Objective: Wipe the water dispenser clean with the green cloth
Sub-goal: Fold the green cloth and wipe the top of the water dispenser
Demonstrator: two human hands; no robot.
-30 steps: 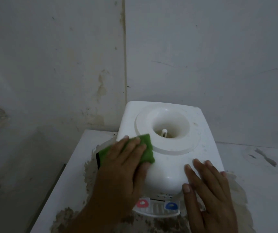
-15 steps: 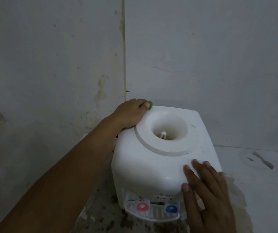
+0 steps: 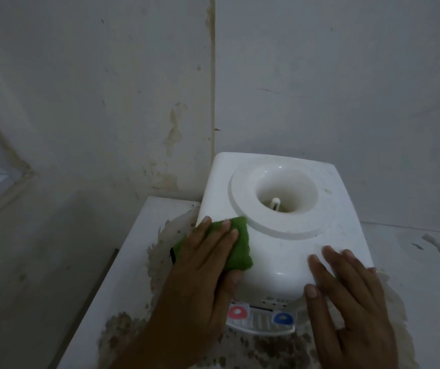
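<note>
The left hand (image 3: 208,262) lies flat with straight fingers, pressing the green square cloth (image 3: 236,243) onto the front left corner of the white plastic water dispenser (image 3: 280,251). The right hand (image 3: 346,286) rests open-palmed on its front right corner. The cloth's long axis runs from the dispenser's left edge toward the round recessed bottle socket (image 3: 286,193). The dispenser stands at the back of a stained white table (image 3: 123,275), its red tap (image 3: 237,312) and blue tap (image 3: 282,318) facing the person.

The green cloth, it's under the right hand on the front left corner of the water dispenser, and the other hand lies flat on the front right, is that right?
Not quite: the head view shows the green cloth under the left hand, not the right. It is on the front left corner of the water dispenser, and the right hand lies flat on the front right.
</note>
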